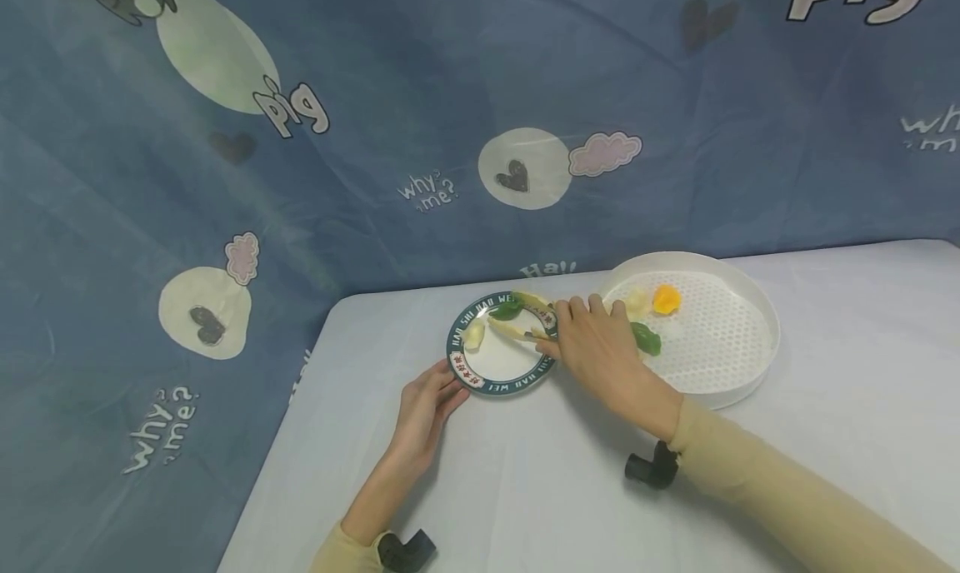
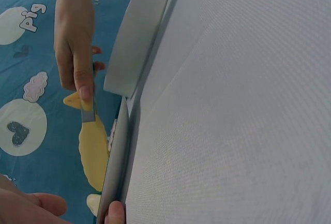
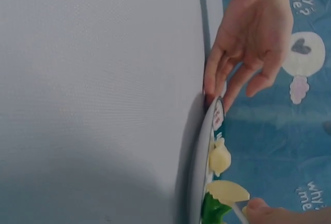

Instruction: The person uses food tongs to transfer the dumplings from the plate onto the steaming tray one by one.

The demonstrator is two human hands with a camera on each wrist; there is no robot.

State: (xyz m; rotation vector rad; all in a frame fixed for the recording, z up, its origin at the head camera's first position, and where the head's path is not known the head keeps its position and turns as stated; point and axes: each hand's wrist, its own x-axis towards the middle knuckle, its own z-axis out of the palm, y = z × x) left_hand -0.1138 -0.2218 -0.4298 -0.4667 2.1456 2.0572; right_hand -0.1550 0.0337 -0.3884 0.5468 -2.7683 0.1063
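Observation:
My left hand (image 1: pixel 423 411) grips the lower left rim of a small round plate (image 1: pixel 498 365), white with a dark green lettered border. The plate looks slightly tilted. Over it, my right hand (image 1: pixel 600 348) holds tongs with yellow tips (image 2: pixel 94 154) and metal arms, reaching in from the right. Between the tips, on the plate's far side, is a green vegetable-like piece (image 1: pixel 506 310); whether they pinch it I cannot tell. A pale yellow garlic-like piece (image 3: pixel 220 158) sits at the plate's left side.
Right behind my right hand stands a white round tray (image 1: pixel 765 352) with a raised rim and dimpled base. In it lie an orange-yellow piece (image 1: pixel 666 299), a pale yellow piece (image 1: pixel 638 304) and a green piece (image 1: pixel 646 338). A blue printed curtain (image 1: pixel 375 140) hangs behind the white table (image 1: pixel 540 490).

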